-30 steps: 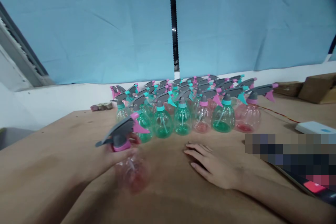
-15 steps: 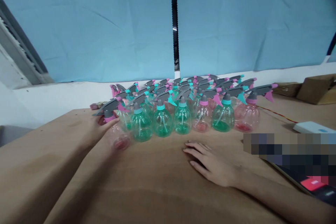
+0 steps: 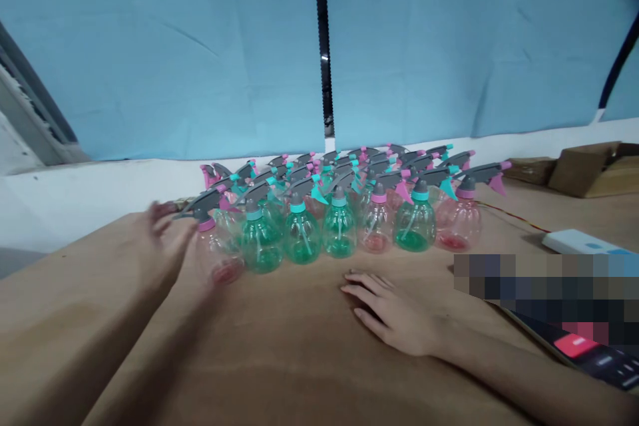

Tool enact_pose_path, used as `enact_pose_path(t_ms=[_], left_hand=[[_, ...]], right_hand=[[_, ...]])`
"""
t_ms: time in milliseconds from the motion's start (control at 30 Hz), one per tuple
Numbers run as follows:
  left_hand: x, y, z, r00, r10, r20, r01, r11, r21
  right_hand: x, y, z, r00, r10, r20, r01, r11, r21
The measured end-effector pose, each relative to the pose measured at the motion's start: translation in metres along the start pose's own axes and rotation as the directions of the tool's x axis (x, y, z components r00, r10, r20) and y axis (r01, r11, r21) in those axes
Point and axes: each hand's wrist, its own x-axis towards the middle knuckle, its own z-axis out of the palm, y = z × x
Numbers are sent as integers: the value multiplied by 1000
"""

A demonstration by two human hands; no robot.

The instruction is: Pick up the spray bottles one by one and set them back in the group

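Note:
A clear pink spray bottle [image 3: 219, 254] with a grey trigger head and pink collar stands at the left end of the front row of bottles. My left hand [image 3: 162, 239] is just left of it, fingers spread and off the bottle, slightly blurred. My right hand [image 3: 394, 309] lies flat on the brown table [image 3: 299, 359], fingers stretched toward the row. Several green spray bottles [image 3: 299, 236] and pink spray bottles [image 3: 458, 223] stand packed in rows behind.
A phone [image 3: 584, 349] with a red button on its screen lies at the right edge. A white flat box [image 3: 574, 241] and cardboard boxes [image 3: 584, 170] sit at the far right. Blue sheeting [image 3: 200, 46] hangs behind the table.
My left hand carried the pink bottle from the table's middle to the left end of the front row, set it down and let go. The right hand stayed put.

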Motion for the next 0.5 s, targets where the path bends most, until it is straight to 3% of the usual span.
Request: enact_pose_path(t_ms=[67,100,167,200,233,267,300,367,433,500], left_hand=[[-6,10,-7,960,71,-271,-69,997,17],[-12,22,-10,945,149,-290,-153,988,12],[-31,56,-10,930,348,-123,-351,936,-7],[-44,76,-7,898,429,94,-428,903,-35],[-58,95,-2,819,476,320,-474,876,-88],[-72,113,5,673,501,544,-506,848,-156],[-86,128,14,526,489,696,-499,840,-214],[-109,148,31,316,434,844,-440,855,-275],[-122,156,45,207,365,908,-378,886,-270],[-125,156,53,156,321,934,-343,905,-253]], right_hand=[[0,0,0,1000,3,0,-3,1000,-3],[0,0,0,1000,4,1,-4,1000,-3],[0,0,1,1000,4,1,-4,1000,0],[0,0,1,1000,5,3,-5,1000,1],[0,0,2,1000,9,7,-9,1000,-2],[0,0,2,1000,16,12,-16,1000,-10],[0,0,2,999,26,18,-26,999,-21],[0,0,2,999,49,21,-49,998,-42],[1,0,2,998,61,21,-59,997,-53],[1,0,1,998,64,29,-62,996,-64]])
